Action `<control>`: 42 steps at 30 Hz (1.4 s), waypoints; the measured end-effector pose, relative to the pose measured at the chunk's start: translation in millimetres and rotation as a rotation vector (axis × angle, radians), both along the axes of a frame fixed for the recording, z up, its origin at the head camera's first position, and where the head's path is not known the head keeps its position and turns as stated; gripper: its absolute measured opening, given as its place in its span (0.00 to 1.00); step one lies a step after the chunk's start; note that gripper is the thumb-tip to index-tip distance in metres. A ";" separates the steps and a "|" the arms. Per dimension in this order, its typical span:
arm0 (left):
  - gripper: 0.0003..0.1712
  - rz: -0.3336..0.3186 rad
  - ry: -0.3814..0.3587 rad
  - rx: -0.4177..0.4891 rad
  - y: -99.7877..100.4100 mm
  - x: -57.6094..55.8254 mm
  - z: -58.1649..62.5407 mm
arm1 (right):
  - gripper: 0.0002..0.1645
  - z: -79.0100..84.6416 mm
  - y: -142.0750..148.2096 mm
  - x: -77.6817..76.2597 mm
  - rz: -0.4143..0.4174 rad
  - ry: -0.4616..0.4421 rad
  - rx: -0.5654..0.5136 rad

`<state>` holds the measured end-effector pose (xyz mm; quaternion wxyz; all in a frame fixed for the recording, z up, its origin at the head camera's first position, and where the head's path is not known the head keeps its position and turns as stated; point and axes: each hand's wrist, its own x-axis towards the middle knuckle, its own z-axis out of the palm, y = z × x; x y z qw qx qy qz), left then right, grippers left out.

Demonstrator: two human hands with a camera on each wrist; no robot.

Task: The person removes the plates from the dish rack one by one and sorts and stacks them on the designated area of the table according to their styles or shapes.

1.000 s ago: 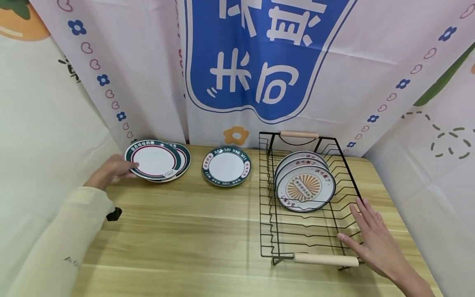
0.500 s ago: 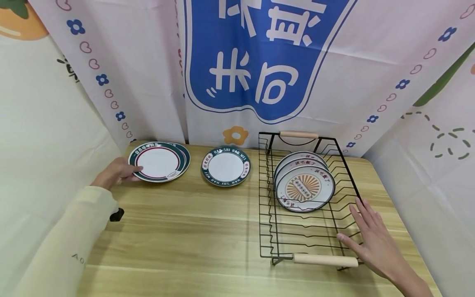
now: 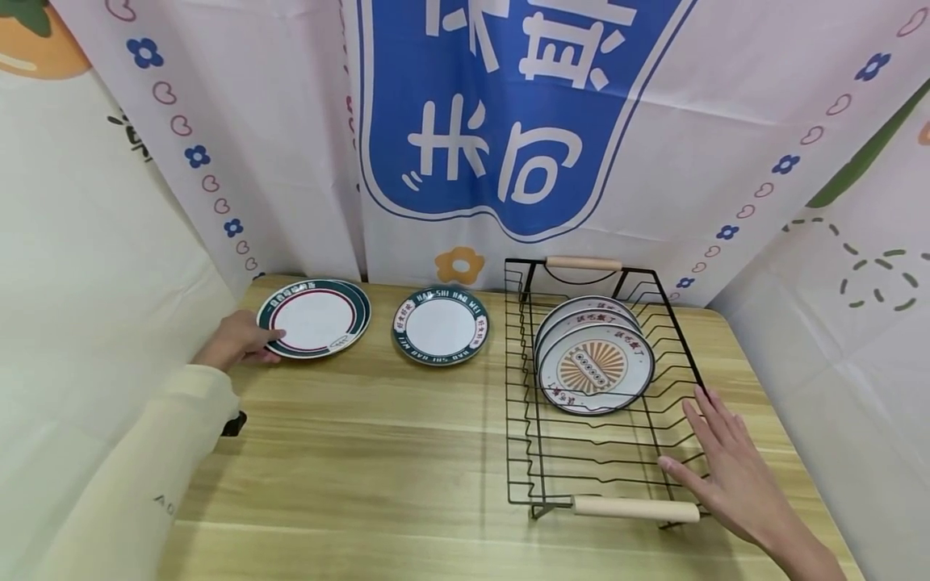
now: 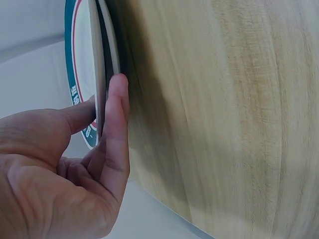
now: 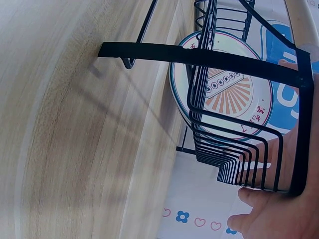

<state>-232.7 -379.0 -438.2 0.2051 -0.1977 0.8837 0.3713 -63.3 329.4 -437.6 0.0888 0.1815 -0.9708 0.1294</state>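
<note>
Place: a cloth-walled nook with a kitchen look; whether home or studio, I can't tell from here.
Walls: printed cloth (image 3: 291, 105) on three sides, with flowers and hearts.
Worktop (image 3: 363, 460): pale wood grain, close against the cloth.
Kitchenware: patterned plates (image 3: 441, 326), black wire dish rack (image 3: 635, 508).

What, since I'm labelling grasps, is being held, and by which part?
The left grip holds the upper green-rimmed plate by its left rim; whether it also pinches the lower plate can't be told.
</note>
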 end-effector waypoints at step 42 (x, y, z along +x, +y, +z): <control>0.46 -0.174 0.241 -0.510 19.3 -2.0 23.4 | 0.54 -1.4 0.1 -0.7 -0.004 0.002 -0.016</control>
